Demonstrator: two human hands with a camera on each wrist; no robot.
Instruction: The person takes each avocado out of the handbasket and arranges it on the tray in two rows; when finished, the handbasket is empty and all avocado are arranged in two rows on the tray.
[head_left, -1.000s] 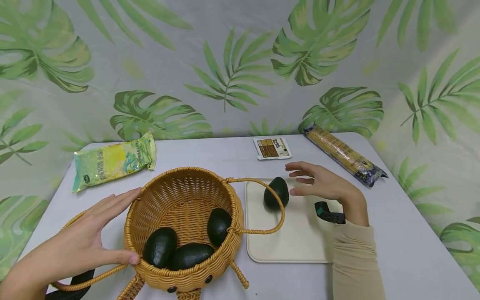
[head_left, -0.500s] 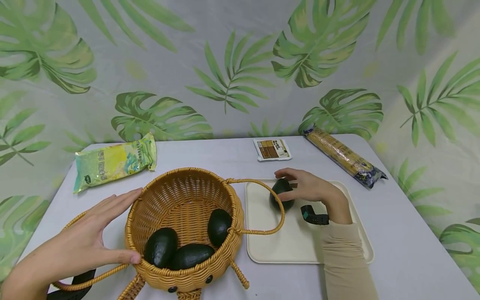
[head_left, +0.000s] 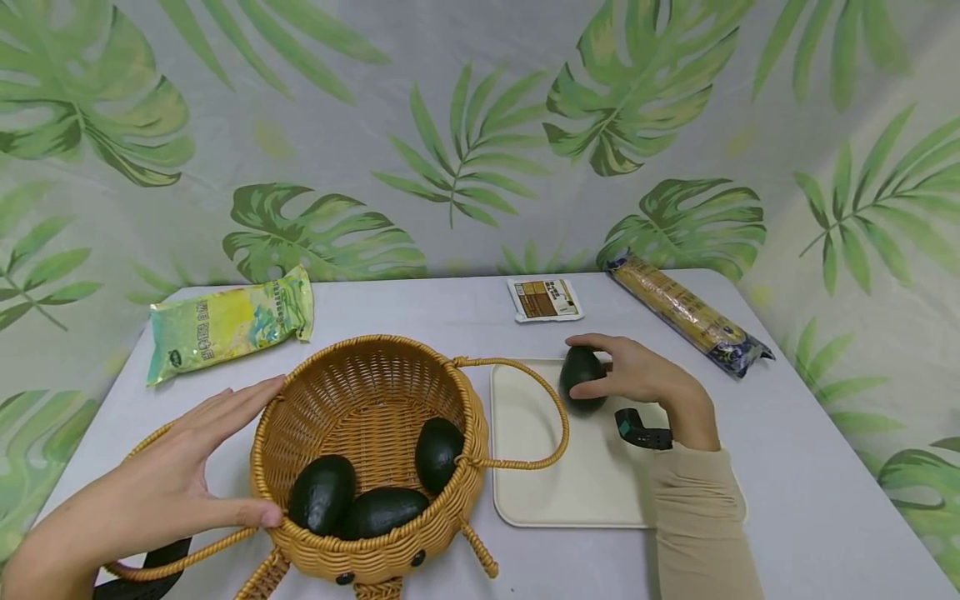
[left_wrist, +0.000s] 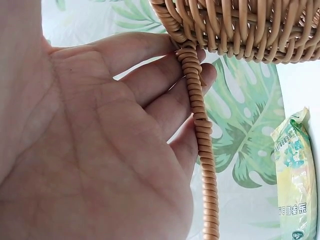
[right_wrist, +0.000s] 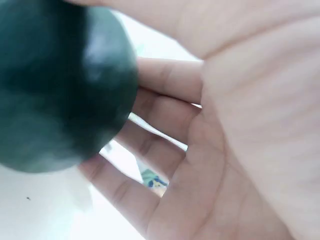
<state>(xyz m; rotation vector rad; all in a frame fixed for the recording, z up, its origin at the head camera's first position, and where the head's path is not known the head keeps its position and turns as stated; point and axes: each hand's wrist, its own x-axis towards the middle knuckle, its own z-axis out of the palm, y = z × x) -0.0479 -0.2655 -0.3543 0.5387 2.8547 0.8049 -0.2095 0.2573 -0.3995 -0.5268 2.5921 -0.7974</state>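
Note:
My right hand [head_left: 637,371] grips a dark green avocado [head_left: 582,382] between thumb and fingers over the cream tray [head_left: 555,492]. In the right wrist view the avocado [right_wrist: 60,90] fills the upper left, with the fingers behind it. My left hand [head_left: 161,475] rests spread against the left rim of the wicker basket [head_left: 375,375], thumb at the near side. The left wrist view shows those fingers [left_wrist: 155,80] behind the basket's wrapped handle [left_wrist: 205,145]. Three avocados lie in the basket: one at left [head_left: 321,493], one in front [head_left: 384,512], one at right [head_left: 438,454].
A yellow-green packet [head_left: 228,325] lies at the back left. A small brown-and-white packet [head_left: 546,299] and a long noodle-like pack [head_left: 686,312] lie toward the back right. The basket's right handle [head_left: 558,417] overhangs the tray's left edge.
My right hand has reached left to the avocado on the tray, taken hold of it, and shifted it a little to the right. The left hand and basket stay put.

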